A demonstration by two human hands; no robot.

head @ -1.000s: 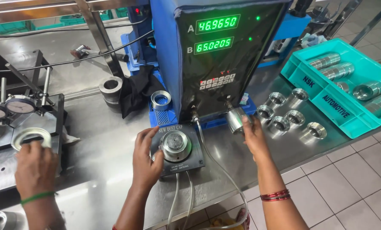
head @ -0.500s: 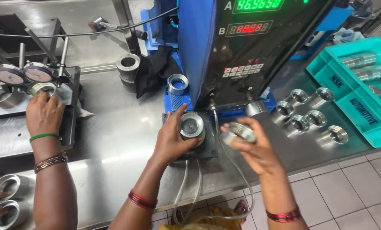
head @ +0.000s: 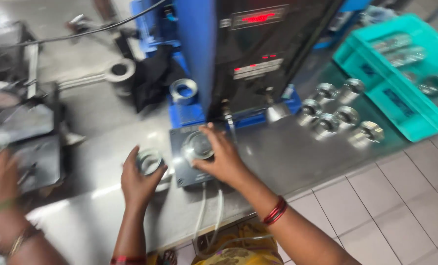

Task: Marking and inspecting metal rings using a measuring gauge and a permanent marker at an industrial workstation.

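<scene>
We see a steel table point(head: 287, 152) carrying a tall black and blue gauge cabinet point(head: 258, 54) with red lit readouts. At the far right sits a teal crate point(head: 400, 98) with metal cylinders in it, and beside it on the table stands a cluster of bearing rings point(head: 334, 115). In front of the cabinet lies a dark square fixture plate point(head: 182, 162). Our right hand point(head: 221, 159) has its fingers closed on a metal ring point(head: 198, 145) seated on that plate. Our left hand point(head: 138, 179) holds a second ring point(head: 149, 162) between curled fingers, just left of the plate and above the table. At the left edge, another person's hand point(head: 0, 181) shows, blurred.
</scene>
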